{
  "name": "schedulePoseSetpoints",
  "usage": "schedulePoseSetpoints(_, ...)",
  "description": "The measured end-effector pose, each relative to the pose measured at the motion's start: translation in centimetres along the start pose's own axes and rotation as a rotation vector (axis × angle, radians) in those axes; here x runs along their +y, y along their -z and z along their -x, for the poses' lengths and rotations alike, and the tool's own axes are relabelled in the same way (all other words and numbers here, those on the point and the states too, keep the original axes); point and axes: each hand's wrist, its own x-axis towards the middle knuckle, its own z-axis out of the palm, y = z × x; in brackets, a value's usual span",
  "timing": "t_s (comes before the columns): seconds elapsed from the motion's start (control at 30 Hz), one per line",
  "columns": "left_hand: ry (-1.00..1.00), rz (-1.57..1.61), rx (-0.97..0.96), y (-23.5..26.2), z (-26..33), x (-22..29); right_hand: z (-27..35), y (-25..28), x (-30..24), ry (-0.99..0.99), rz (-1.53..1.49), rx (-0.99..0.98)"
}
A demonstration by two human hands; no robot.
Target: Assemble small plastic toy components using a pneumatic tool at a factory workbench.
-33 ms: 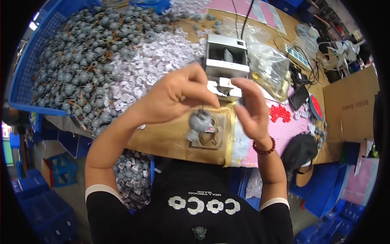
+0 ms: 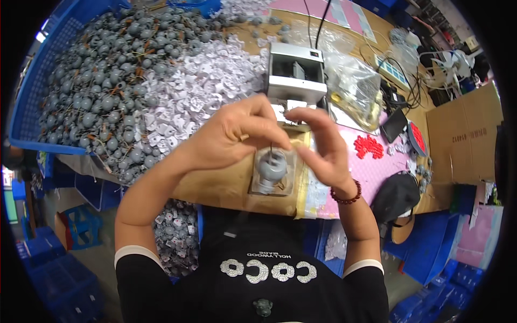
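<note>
A round grey figurine [image 2: 272, 166] hangs on a short dark cord from my left hand [image 2: 229, 134]. The thumb and forefinger of that hand are pinched on the cord's upper end. Close by on the right, my right hand [image 2: 326, 151] has its thumb and curved fingers apart, with nothing visible between them. Its thumb tip is near the left fingertips; I cannot tell whether they touch. Below the figurine lies a clear-edged fixture [image 2: 285, 187] with a shaped hollow, partly covered by it. Behind my hands stands a small white and grey machine [image 2: 297, 86].
A blue crate [image 2: 32, 141] of grey figurines stands at far left, beside a heap of white tags [image 2: 215, 70]. To the right are red pieces [image 2: 369, 147], a black cap [image 2: 397, 198], clear plastic bags [image 2: 355, 81] and a cardboard box [image 2: 466, 134]. Cables trail at the back right.
The figurine has turned on its cord; the pinkish spot on it no longer shows. My right hand has moved left, nearer to my left fingertips.
</note>
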Motion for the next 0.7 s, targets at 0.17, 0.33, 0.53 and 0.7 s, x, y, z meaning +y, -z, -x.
schedulePoseSetpoints(0.17, 0.083, 0.603, 0.133, -6.5, 3.8, -7.3, 3.9, -1.6, 0.3, -0.558, -0.593, -0.058)
schedulePoseSetpoints(0.33, 0.487, 1.563, 0.124, -11.4, 7.9, -9.8, 7.0, -0.8, 2.1, -0.832, -0.396, -0.021)
schedulePoseSetpoints(0.53, 0.778, 1.018, 0.367, -13.1, 11.7, -12.6, 10.4, -1.6, 5.1, -0.521, 0.155, -0.108)
schedulePoseSetpoints(0.7, 0.367, -0.319, 0.344, -14.1, 12.3, -11.9, 11.0, -2.9, 6.8, -0.11, 0.653, -0.322)
